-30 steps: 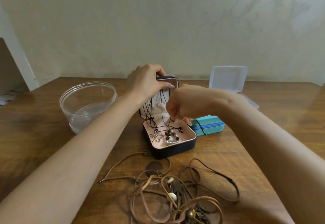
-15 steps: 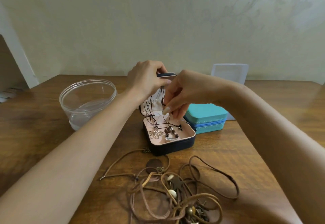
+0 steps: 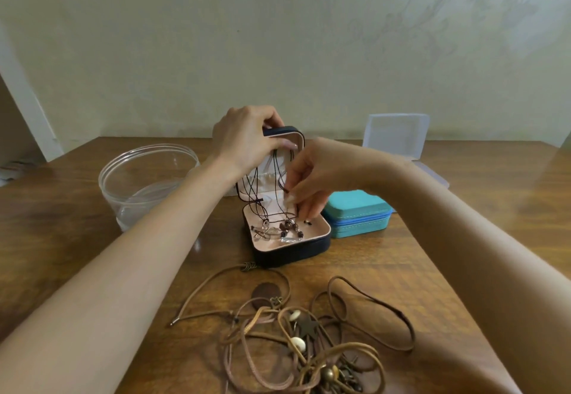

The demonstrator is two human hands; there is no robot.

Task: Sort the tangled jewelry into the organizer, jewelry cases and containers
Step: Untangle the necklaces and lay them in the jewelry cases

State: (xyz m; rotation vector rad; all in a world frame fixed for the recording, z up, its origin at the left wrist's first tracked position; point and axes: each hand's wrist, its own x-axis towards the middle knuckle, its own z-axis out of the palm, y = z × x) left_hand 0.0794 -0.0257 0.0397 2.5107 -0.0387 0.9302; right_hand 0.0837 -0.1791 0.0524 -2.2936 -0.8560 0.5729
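Note:
A small dark jewelry case (image 3: 290, 253) with a pink lining stands open mid-table. My left hand (image 3: 247, 141) grips the top of its upright lid, where black cord necklaces (image 3: 258, 191) hang down into the tray. Their beads and clear pendants (image 3: 282, 229) lie on the lining. My right hand (image 3: 309, 181) pinches one of the black cords just in front of the lid, above the tray. A tangle of brown leather cord necklaces (image 3: 304, 336) with beads and charms lies on the table near me.
A closed teal zip case (image 3: 357, 212) sits right of the dark case. A round clear plastic container (image 3: 145, 181) stands at the left. An open clear plastic organizer box (image 3: 395, 137) stands at the back right. The wooden table (image 3: 61, 239) ends at a pale wall.
My right hand rose from the tray to the lid, then dropped a little, still pinching a black cord. My left hand kept its hold on the lid.

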